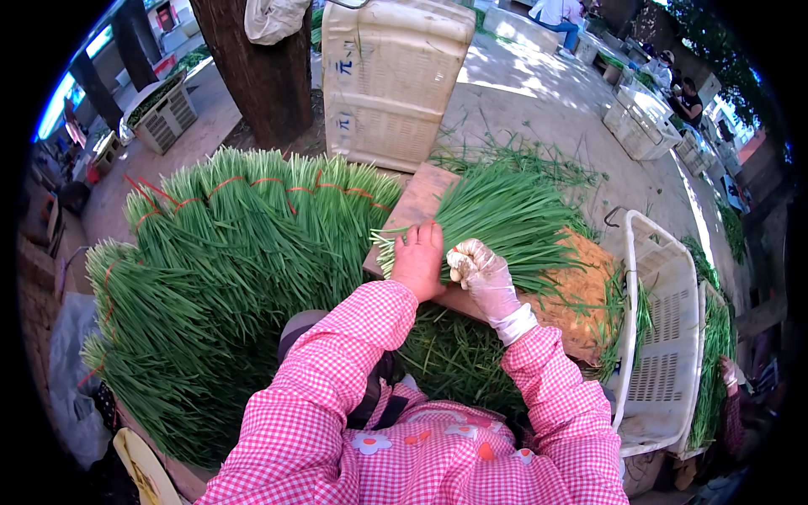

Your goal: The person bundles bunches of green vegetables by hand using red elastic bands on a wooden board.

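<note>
At table's (pixel 419 199) near edge | left hand (pixel 418 261) flat over bunch (pixel 509 215), no band visible | right hand (pixel 481 271) curled, contents unclear | bundles (pixel 257 219) past left edge banded

Both forearms reach in from the lower edge and converge ahead of the torso (pixel 421 471), clad in pink checked sleeves. The left forearm (pixel 324 370) slants up and to the right; its hand (pixel 418 259) is bare, back upward, fingers pointing away and lying close together. The right forearm (pixel 555 383) angles up and to the left, elbow out to the side. The right hand (pixel 481 273) wears a thin whitish glove, its fingers curled inward, knuckles up, just beside the left.
</note>
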Demonstrator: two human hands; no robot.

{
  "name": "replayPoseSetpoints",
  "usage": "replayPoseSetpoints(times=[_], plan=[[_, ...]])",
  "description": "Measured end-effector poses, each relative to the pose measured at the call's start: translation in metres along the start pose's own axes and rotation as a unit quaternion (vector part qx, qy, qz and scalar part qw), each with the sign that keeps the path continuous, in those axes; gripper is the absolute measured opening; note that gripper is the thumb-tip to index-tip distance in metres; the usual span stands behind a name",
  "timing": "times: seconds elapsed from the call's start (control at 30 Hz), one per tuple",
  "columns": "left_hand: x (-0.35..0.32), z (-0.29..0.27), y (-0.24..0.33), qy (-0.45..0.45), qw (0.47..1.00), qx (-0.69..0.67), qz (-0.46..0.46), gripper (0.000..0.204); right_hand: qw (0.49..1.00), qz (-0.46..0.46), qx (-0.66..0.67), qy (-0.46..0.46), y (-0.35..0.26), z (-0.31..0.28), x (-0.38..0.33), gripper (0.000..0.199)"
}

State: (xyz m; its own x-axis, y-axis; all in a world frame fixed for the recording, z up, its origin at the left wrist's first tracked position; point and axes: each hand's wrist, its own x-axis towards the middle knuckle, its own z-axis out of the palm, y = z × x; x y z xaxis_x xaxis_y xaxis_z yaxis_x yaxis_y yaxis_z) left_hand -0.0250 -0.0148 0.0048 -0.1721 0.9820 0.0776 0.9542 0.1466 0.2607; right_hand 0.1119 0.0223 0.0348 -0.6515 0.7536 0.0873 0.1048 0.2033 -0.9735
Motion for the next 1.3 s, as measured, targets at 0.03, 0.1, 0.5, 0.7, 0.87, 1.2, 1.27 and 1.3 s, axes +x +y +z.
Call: replayPoseSetpoints(times=[0.03, 0.1, 0.5, 0.7, 0.87, 1.2, 1.27, 1.3], plan=[[0.005, 0.004, -0.006, 0.008, 1.000, 0.000, -0.008, 0.091, 0.998, -0.056, -0.021, -0.015, -0.005, 0.004, -0.004, 0.006], [0.021, 0.026, -0.021, 0.019, 1.000, -0.002, -0.022, 0.083, 0.962, -0.190, -0.194, -0.021, -0.011, 0.019, -0.005, 0.005], [0.017, 0.008, -0.032, -0.013, 0.983, -0.183, 0.013, 0.082, 0.972, 0.217, 0.091, 0.023, 0.028, 0.010, 0.089, 0.012], [0.052, -0.009, -0.075, 0.062, 0.952, -0.300, 0.002, 0.029, 0.966, 0.258, -0.001, -0.032, 0.034, 0.006, 0.090, 0.009], [0.060, 0.012, -0.077, -0.058, 0.776, -0.625, -0.059, 0.016, 0.968, 0.248, -0.025, -0.037, 0.033, 0.007, 0.091, 0.010], [0.034, -0.011, -0.056, -0.092, 0.946, -0.307, 0.046, 0.073, 0.970, 0.241, -0.025, -0.026, 0.026, 0.006, 0.090, 0.012], [0.025, -0.016, -0.046, -0.113, 0.968, -0.222, 0.028, 0.111, 0.974, 0.224, -0.025, -0.025, 0.026, 0.009, 0.091, 0.012], [0.020, -0.016, -0.035, -0.089, 0.980, -0.180, 0.008, 0.111, 0.976, 0.217, -0.025, -0.024, 0.026, 0.010, 0.090, 0.011]])
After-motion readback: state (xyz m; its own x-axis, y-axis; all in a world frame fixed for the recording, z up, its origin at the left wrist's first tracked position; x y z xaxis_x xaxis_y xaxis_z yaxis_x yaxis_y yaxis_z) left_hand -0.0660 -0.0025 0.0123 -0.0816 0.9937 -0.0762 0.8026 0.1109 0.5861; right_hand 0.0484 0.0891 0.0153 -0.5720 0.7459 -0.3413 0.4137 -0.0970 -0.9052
